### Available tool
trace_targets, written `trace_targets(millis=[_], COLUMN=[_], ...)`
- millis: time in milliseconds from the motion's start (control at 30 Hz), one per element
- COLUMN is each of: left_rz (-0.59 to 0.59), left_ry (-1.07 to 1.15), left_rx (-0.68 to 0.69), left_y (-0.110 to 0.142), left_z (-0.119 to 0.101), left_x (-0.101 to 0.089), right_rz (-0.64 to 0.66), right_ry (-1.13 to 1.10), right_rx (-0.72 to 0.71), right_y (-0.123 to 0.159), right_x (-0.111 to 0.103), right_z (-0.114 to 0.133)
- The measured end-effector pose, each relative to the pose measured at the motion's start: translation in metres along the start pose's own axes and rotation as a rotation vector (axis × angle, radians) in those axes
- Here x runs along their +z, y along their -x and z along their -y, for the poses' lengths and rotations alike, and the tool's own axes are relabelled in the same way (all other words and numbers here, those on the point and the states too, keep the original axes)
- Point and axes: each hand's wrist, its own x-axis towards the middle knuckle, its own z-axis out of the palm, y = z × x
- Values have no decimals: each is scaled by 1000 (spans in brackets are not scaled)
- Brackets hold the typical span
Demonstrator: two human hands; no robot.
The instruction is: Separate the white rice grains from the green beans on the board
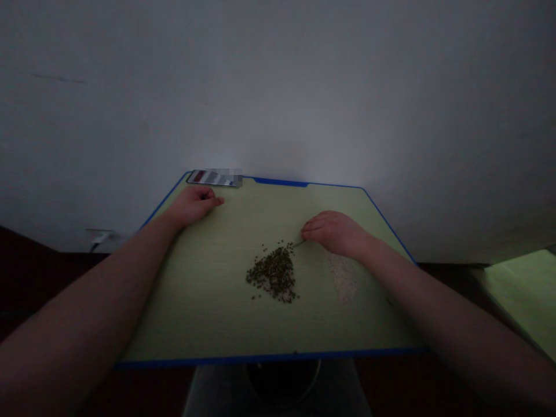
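Dark seeds (pixel 274 271), apparently, just left of right grip (pixel 332 233)

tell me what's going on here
A person's right-hand grip holds a thin grey stick at the edge of a heap of small dark grains on the pale-green, blue-edged tabletop. Right of the heap lies a patch of fine pale grains. The left-hand grip is near a flat, dark-rimmed rectangular device.

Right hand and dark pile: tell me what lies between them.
In the head view, a thin tool held by the right hand lies there, pointing at the dark pile.
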Motion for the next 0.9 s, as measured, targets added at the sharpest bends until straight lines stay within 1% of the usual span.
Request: trace_targets(millis=[300,400,533,700,800,900], left_rz=[1,-3,-4,0,-2,2], left_ry=[-7,-14,-22,-20,-17,-18], left_rx=[2,-10,15,23,24,8], left_y=[1,1,2,4,3,2], left_z=[0,-1,-4,-4,-2,-1], left_x=[1,1,0,0,0,0], right_rz=[-32,-28,-22,-17,-6,2], right_ry=[8,21,21,13,7,8], right_rx=[-8,9,25,9,-6,-14], right_y=[25,24,15,7,9,16], right_x=[-8,-8,-5,-4,-6,-8], right_z=[8,8,7,7,9,12])
